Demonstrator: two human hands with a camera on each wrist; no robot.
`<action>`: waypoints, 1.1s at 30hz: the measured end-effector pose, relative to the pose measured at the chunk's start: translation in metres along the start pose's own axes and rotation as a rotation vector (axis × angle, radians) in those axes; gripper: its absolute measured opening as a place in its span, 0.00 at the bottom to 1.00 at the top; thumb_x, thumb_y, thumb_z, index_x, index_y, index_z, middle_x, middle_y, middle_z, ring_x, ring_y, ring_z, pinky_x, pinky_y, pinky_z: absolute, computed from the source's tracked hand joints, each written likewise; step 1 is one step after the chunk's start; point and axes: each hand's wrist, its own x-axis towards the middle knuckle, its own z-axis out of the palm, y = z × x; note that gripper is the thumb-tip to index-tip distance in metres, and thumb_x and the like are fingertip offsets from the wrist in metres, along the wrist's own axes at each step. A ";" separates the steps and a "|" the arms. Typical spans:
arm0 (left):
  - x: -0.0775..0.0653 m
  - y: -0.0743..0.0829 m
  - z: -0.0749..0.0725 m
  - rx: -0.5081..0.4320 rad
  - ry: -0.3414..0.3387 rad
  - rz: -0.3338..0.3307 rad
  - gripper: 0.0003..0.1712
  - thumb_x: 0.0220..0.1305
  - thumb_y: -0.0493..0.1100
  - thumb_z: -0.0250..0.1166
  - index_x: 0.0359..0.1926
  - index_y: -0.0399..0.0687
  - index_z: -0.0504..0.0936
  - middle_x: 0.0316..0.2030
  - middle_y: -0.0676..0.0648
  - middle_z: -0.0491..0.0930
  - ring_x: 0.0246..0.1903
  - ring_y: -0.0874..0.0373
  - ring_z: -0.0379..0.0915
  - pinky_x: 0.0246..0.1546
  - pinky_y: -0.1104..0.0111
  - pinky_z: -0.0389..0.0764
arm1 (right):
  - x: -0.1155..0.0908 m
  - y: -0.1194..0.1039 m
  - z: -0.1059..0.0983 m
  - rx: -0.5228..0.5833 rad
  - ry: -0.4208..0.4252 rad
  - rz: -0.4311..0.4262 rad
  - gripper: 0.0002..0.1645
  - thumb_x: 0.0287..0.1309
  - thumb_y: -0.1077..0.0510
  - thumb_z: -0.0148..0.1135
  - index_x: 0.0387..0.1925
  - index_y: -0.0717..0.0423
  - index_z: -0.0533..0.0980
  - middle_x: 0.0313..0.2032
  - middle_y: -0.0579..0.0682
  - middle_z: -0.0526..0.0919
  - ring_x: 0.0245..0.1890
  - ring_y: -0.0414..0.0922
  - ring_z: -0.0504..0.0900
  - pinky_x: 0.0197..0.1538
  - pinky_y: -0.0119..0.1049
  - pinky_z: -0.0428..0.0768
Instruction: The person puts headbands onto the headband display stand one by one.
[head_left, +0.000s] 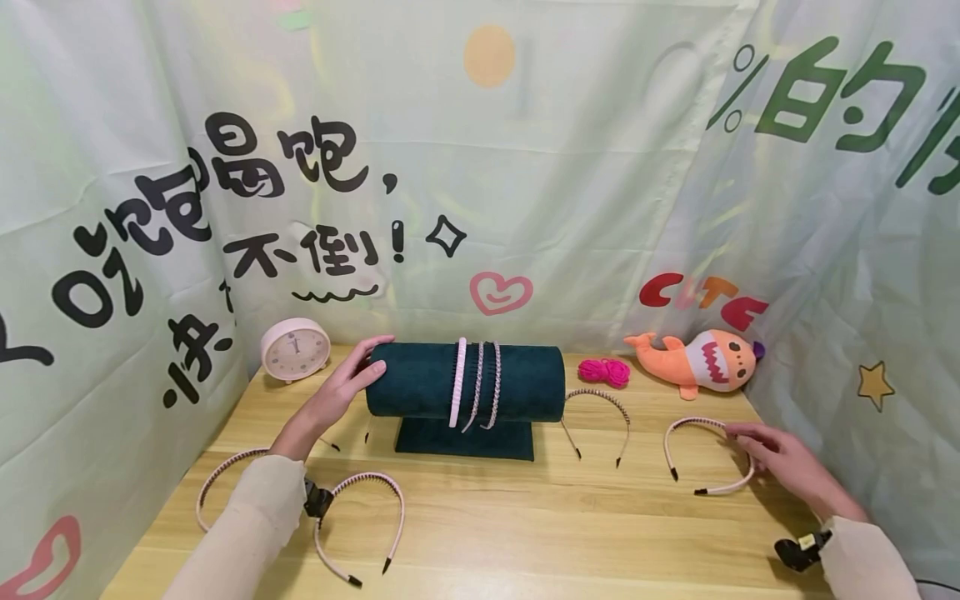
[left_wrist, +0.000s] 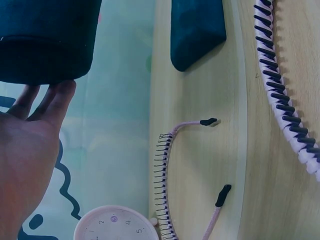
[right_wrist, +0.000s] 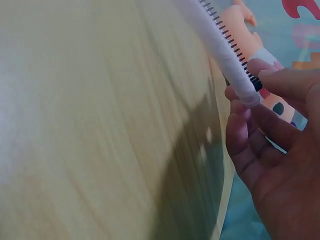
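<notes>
A dark teal padded display stand (head_left: 412, 379) with a roll-shaped top stands mid-table. Around its roll sit a thick pale pink headband (head_left: 458, 383) and two thin braided headbands, one of them a pinkish band (head_left: 493, 392). My left hand (head_left: 348, 379) grips the roll's left end, thumb in front and fingers over the back; in the left wrist view, fingertips (left_wrist: 65, 92) touch the roll's end (left_wrist: 50, 60). At the right, my right hand (head_left: 795, 467) pinches a pale pink toothed headband (head_left: 668, 442) between thumb and fingers, as the right wrist view shows on the band's wrapped part (right_wrist: 225, 55).
More headbands lie around: a front-left one (head_left: 402, 500), a far-left one (head_left: 201, 496) partly behind my sleeve, and one right of the stand (head_left: 624, 410). Along the back are a pink clock (head_left: 296, 350), bright pink yarn (head_left: 603, 372) and an orange shark plush (head_left: 712, 358).
</notes>
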 end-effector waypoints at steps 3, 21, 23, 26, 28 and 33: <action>0.000 0.000 0.000 0.001 -0.001 0.000 0.31 0.88 0.49 0.49 0.84 0.52 0.60 0.86 0.41 0.53 0.84 0.35 0.41 0.80 0.31 0.46 | -0.002 0.002 -0.001 -0.017 0.008 0.008 0.25 0.86 0.55 0.53 0.66 0.73 0.77 0.43 0.22 0.84 0.33 0.38 0.78 0.35 0.34 0.78; -0.001 0.001 0.001 -0.006 -0.005 0.001 0.31 0.88 0.50 0.49 0.85 0.52 0.60 0.86 0.42 0.53 0.84 0.36 0.42 0.80 0.31 0.46 | -0.013 0.002 -0.004 -0.016 0.009 0.020 0.25 0.85 0.56 0.55 0.66 0.74 0.76 0.45 0.17 0.81 0.38 0.33 0.79 0.37 0.34 0.79; -0.001 0.001 0.001 -0.006 -0.004 -0.001 0.31 0.88 0.50 0.49 0.85 0.54 0.60 0.86 0.43 0.54 0.84 0.36 0.42 0.81 0.32 0.47 | -0.013 0.003 -0.004 -0.021 0.013 0.018 0.23 0.84 0.58 0.56 0.64 0.74 0.77 0.43 0.20 0.83 0.37 0.34 0.79 0.36 0.33 0.78; -0.001 0.000 0.001 -0.002 -0.002 0.001 0.31 0.88 0.49 0.49 0.84 0.53 0.60 0.86 0.42 0.53 0.84 0.36 0.42 0.80 0.32 0.47 | -0.014 0.003 -0.004 -0.013 0.010 0.010 0.20 0.83 0.60 0.57 0.62 0.75 0.77 0.42 0.24 0.84 0.34 0.37 0.78 0.34 0.34 0.77; -0.001 -0.001 0.001 -0.002 0.000 0.000 0.31 0.88 0.49 0.49 0.84 0.53 0.60 0.86 0.42 0.53 0.84 0.36 0.42 0.80 0.32 0.47 | -0.015 0.003 -0.004 -0.006 -0.002 0.001 0.19 0.83 0.61 0.56 0.61 0.74 0.78 0.43 0.24 0.84 0.34 0.38 0.78 0.34 0.34 0.78; 0.000 -0.001 0.001 -0.005 0.000 0.007 0.30 0.88 0.48 0.49 0.84 0.51 0.60 0.86 0.41 0.53 0.84 0.35 0.42 0.80 0.31 0.46 | -0.016 0.000 -0.007 -0.030 -0.034 0.019 0.23 0.85 0.57 0.53 0.64 0.73 0.78 0.46 0.21 0.84 0.41 0.27 0.79 0.39 0.30 0.79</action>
